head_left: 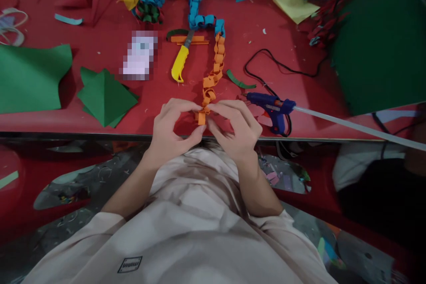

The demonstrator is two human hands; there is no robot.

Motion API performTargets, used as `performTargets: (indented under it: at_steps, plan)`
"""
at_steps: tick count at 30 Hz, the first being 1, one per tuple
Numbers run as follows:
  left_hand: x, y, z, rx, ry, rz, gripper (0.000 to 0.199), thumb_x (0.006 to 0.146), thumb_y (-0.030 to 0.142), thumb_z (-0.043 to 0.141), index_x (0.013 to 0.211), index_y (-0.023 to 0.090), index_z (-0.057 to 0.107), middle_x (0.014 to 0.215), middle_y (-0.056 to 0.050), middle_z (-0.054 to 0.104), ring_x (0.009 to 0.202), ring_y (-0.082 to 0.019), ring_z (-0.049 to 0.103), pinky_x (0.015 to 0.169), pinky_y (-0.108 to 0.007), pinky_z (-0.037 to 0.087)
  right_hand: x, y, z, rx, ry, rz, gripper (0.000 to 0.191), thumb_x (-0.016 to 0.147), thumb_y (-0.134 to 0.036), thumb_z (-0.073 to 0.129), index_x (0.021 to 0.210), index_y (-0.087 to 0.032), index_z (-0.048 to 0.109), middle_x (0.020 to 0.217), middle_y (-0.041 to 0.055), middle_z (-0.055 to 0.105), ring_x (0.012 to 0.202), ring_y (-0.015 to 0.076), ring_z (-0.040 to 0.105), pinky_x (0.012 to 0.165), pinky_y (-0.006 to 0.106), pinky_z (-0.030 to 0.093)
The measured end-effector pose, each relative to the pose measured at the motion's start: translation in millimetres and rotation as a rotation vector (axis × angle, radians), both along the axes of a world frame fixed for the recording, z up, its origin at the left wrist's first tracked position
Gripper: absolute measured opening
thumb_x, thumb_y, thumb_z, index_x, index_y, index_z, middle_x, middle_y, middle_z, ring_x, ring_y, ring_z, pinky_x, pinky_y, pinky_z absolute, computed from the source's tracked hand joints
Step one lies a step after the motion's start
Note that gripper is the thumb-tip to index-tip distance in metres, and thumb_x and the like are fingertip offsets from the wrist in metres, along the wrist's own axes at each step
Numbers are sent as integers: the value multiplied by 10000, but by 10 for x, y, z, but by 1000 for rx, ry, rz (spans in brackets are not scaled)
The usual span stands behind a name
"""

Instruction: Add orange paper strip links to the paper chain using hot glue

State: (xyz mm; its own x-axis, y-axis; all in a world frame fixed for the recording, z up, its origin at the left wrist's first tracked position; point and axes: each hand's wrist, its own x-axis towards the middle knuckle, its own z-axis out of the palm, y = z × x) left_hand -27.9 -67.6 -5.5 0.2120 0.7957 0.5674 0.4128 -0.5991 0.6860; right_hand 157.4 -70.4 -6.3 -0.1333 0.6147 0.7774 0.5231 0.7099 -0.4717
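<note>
A paper chain (218,55) of orange and blue links runs from the back of the red table down to the front edge. Its nearest orange link (201,118) is between my two hands. My left hand (175,126) pinches this link from the left, thumb below and fingers above. From the right, my right hand (234,126) grips the same end of the chain with its fingertips. A blue glue gun (271,105) with a long glue stick lies just right of my right hand. Beyond my left hand rests a yellow-handled knife (180,62) beside orange strips (196,39).
Green paper sheets (104,97) lie on the left, near a blurred phone-like object (140,55). A black cord (282,68) loops behind the glue gun. A large green sheet (379,40) stands at the right. Another person's dark clothing (382,199) shows at the right edge.
</note>
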Motion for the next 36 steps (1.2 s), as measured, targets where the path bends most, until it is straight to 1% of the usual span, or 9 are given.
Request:
performTargets:
  at_steps: [5,10,13,19,23,29,33,34,36]
  plan:
    - [13,-34,40,27,60,0,263,872,253,712,1123,261,634,1062,-45,744,993,-242,680,904,-436,523,-8,-5,-44,70,-38,-30,301,941,-109,659,1204,-250,700,1031,69,758,955,197,738,850,345,630]
    - [-10,-15,58,86,101,-29,299,828,228,726,1114,254,642,1057,-28,745,977,-237,688,892,-416,493,-21,-16,-71,87,-41,-36,292,945,-122,654,1205,-248,694,1022,64,784,959,198,759,853,335,636]
    - [-24,-8,60,88,101,-52,338,805,217,742,1123,258,636,1055,-24,746,960,-240,688,881,-416,478,-27,-15,-78,108,-20,-23,309,929,-111,671,1206,-245,695,1004,71,790,946,205,765,836,333,640]
    - [-36,-18,38,53,115,-52,352,840,329,767,1156,287,620,1084,-26,736,979,-255,687,903,-444,476,-29,-6,-99,98,-22,-34,278,953,-157,660,1211,-257,690,1011,64,800,954,206,773,845,341,645]
    - [-20,-21,36,71,119,-58,360,846,336,780,1158,280,608,1090,-27,741,980,-255,687,883,-437,466,-32,-9,-102,94,-33,-51,240,958,-174,663,1183,-248,701,1009,69,804,939,208,775,843,341,648]
    - [-20,-24,48,64,115,-42,333,858,357,773,1143,266,627,1074,-29,748,982,-251,691,907,-433,464,-16,-5,-82,84,-69,-38,288,962,-197,675,1247,-229,698,1063,87,796,973,207,763,875,337,633]
    - [-22,-26,31,47,131,-11,284,881,421,757,1085,263,636,1030,-32,748,951,-244,689,914,-447,481,-1,11,-63,41,-91,-22,223,963,-187,663,1169,-248,723,1055,73,799,955,200,762,846,338,622]
    - [-17,-30,16,28,122,0,297,885,446,754,1087,265,633,1028,-34,743,961,-246,690,928,-454,490,1,16,-59,37,-91,-24,210,963,-193,663,1155,-255,724,1049,68,800,953,199,763,840,340,617]
    - [1,-42,-27,-22,38,16,376,887,484,758,1152,268,602,1080,-48,716,1003,-244,692,956,-458,517,6,23,-53,48,-80,-27,201,956,-198,673,1142,-257,724,1037,63,801,952,201,763,832,345,606]
